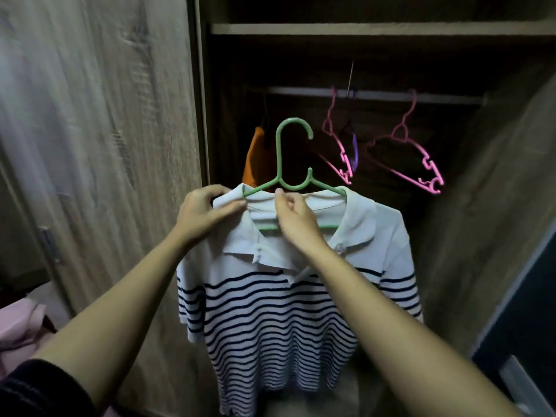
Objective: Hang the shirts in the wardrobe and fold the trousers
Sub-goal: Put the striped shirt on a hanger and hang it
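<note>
Fingers (233, 205) of the left hand (204, 215) pinch the striped shirt's (270, 311) collar, and the right hand (296, 219) pinches the neckline by the green hanger (281, 152). Shirt's on the hanger, held before the open wardrobe (361, 28), hook below the rail (391, 96).

Open wooden wardrobe (487, 191): shelf (376, 28) up top, rail (385, 95) below it. Hung on rail: orange garment (254, 158) at left, then two bare pink hangers (346, 173) (431, 173), tilted. Purple bit between them, unclear.
</note>
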The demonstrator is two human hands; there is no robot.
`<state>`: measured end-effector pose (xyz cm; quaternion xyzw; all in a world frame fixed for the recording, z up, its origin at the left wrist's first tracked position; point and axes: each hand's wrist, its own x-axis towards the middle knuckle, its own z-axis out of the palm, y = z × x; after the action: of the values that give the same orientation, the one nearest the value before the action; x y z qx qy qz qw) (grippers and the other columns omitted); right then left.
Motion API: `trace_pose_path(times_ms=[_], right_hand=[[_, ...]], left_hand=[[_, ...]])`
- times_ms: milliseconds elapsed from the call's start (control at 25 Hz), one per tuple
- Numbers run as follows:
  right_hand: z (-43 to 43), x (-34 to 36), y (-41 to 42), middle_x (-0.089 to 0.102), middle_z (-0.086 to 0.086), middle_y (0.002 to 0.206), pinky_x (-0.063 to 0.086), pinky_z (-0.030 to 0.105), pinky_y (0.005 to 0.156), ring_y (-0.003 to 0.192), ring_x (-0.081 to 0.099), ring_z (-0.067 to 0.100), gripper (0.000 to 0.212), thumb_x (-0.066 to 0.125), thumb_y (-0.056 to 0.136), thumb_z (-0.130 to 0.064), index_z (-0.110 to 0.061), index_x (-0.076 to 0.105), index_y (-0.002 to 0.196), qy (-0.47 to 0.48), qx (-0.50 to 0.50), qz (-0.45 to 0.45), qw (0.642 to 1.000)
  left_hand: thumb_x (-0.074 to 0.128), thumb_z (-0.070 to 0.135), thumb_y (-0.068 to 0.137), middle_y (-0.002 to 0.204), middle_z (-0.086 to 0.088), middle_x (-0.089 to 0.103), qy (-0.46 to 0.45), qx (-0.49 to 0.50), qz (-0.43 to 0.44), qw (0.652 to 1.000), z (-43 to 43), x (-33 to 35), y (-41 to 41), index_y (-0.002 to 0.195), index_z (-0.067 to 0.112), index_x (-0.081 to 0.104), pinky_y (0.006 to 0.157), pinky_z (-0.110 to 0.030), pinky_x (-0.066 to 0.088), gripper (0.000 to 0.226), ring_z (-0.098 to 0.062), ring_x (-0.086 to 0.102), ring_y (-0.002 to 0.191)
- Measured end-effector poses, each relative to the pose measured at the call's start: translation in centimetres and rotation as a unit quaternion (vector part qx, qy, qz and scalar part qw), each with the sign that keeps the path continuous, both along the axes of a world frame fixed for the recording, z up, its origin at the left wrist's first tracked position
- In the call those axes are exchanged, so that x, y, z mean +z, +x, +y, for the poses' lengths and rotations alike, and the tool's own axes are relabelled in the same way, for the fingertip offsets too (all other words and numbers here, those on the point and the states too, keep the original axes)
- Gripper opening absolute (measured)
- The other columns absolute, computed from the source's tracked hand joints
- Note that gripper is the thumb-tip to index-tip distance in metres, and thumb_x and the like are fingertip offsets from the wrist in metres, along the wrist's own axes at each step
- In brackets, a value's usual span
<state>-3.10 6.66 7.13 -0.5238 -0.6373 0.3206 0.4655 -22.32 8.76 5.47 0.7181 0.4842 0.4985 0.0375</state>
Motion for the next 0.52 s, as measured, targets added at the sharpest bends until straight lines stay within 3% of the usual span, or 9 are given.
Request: trace_pose_path(times_ms=[120,200,320,400,480,520], right_hand=[[1.1,1.3,-2.6,0.062,0.004,0.098,0.048,0.039,0.097,0.098,0.063,0.024,0.033,0.041,0.097,-0.039,-0.013,0.059,0.105,-0.055,0.07,0.188,0.978],[1.8,2.5,-3.8,0.065,0.007,0.092,0.05,0.032,0.085,0.085,0.063,0.018,0.027,0.042,0.098,-0.034,-0.016,0.056,0.084,-0.081,0.082,0.248,0.962],[3.4,3.1,-4.3,0.059,0.001,0.073,0.047,0.015,0.053,0.056,0.057,0.004,0.029,0.045,0.097,-0.029,-0.013,0.053,0.075,-0.109,0.069,0.261,0.957],[4.3,2.6,-4.2,0.058,0.003,0.073,0.043,0.015,0.043,0.049,0.057,0.004,0.018,0.052,0.094,-0.026,-0.011,0.056,0.086,-0.122,0.064,0.269,0.953],[5.0,1.8,-3.9,0.061,0.007,0.085,0.047,0.021,0.053,0.068,0.062,0.012,0.019,0.057,0.091,-0.025,-0.012,0.056,0.104,-0.126,0.054,0.283,0.949],[5.3,1.6,-3.6,0.062,0.007,0.085,0.049,0.025,0.058,0.073,0.062,0.017,0.018,0.057,0.091,-0.025,-0.011,0.057,0.103,-0.128,0.042,0.285,0.949]], left_hand=[[0.06,0.063,0.074,0.081,0.013,0.065,0.033,0.02,0.035,0.999,-0.6,0.6,0.0,0.09,0.032,0.067,0.061,-0.034,0.051,0.036,-0.005,0.061,0.075],[0.061,0.062,0.076,0.083,0.013,0.061,0.041,0.052,0.095,0.993,-1.2,1.4,0.0,0.096,0.026,0.065,0.059,-0.024,0.044,0.042,-0.009,0.06,0.076],[0.066,0.051,0.079,0.102,0.001,0.065,-0.057,0.081,0.224,0.969,-2.6,3.2,-0.4,0.119,0.026,0.056,0.073,-0.034,0.047,0.048,-0.02,0.06,0.093],[0.067,0.037,0.081,0.121,0.001,0.063,-0.163,0.028,0.257,0.952,-3.4,4.4,-1.3,0.134,0.031,0.046,0.09,-0.036,0.048,0.057,-0.018,0.058,0.108],[0.067,0.028,0.079,0.132,0.01,0.056,-0.258,-0.118,0.197,0.938,-4.6,5.1,-1.7,0.139,0.038,0.038,0.098,-0.032,0.046,0.068,-0.007,0.054,0.117],[0.066,0.029,0.075,0.137,0.013,0.051,-0.273,-0.172,0.174,0.93,-5.1,5.0,-1.4,0.143,0.039,0.033,0.101,-0.032,0.044,0.076,-0.004,0.05,0.122]])
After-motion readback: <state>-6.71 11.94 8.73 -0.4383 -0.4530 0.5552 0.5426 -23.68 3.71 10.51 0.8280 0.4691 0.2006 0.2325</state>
